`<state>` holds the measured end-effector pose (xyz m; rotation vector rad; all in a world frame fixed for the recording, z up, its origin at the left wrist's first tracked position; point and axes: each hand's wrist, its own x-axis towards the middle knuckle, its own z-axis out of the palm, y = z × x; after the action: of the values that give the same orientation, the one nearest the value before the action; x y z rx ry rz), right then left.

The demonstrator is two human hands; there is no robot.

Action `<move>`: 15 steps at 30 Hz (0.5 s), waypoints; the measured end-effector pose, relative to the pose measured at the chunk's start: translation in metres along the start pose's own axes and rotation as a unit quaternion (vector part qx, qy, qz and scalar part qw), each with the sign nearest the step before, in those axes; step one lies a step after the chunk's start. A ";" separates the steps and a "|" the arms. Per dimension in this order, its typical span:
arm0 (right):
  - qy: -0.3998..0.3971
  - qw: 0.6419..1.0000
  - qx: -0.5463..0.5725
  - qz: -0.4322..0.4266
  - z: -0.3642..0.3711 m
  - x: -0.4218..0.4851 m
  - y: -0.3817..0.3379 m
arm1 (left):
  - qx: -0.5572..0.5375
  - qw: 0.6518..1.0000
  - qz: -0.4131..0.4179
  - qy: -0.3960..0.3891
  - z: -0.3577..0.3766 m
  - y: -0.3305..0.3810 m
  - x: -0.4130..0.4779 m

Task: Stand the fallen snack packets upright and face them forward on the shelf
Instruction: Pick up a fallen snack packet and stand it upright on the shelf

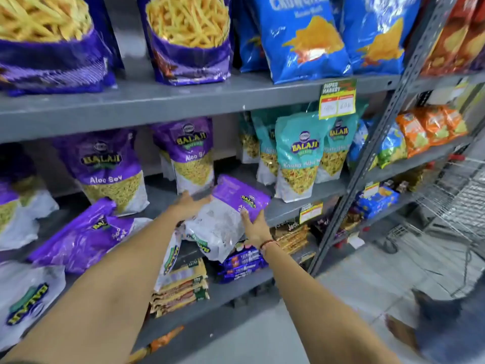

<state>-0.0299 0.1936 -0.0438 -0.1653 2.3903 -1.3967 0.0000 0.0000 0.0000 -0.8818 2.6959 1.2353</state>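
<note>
A purple and white snack packet (231,214) lies tilted on its back at the front edge of the middle shelf (286,206). My left hand (187,206) presses on its left side and my right hand (256,227) on its right side, so both grip it. Two purple Aloo Sev packets (110,166) (193,156) stand upright behind it. Another purple packet (81,237) lies flat to the left, and a white-backed one (23,295) lies flat at the near left.
Teal packets (299,158) stand upright to the right on the same shelf. Big purple (189,40) and blue bags (304,38) fill the shelf above. Biscuit packs (181,287) sit on the shelf below. A wire trolley (451,195) stands at the right on the floor.
</note>
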 end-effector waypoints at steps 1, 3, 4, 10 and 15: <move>0.008 0.999 0.040 0.017 0.009 0.001 0.003 | -0.004 0.999 -0.026 -0.047 0.002 -0.004 0.000; 0.038 0.990 0.129 0.036 0.021 0.000 0.002 | 0.006 0.989 -0.044 -0.141 0.004 -0.007 -0.001; 0.051 0.982 0.178 0.040 0.026 -0.002 0.000 | -0.001 0.986 -0.055 -0.160 0.005 -0.008 -0.002; 0.059 0.945 0.290 0.138 0.018 0.015 -0.017 | -0.044 0.975 -0.123 -0.180 0.006 0.005 -0.010; -0.192 0.870 0.424 0.160 -0.010 0.021 -0.026 | -0.297 0.880 -0.173 -0.327 0.005 0.012 -0.013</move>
<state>-0.0554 0.1827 -0.0220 0.1671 1.2541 -1.8742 0.0033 0.0160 0.0081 -0.7412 1.5779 1.8641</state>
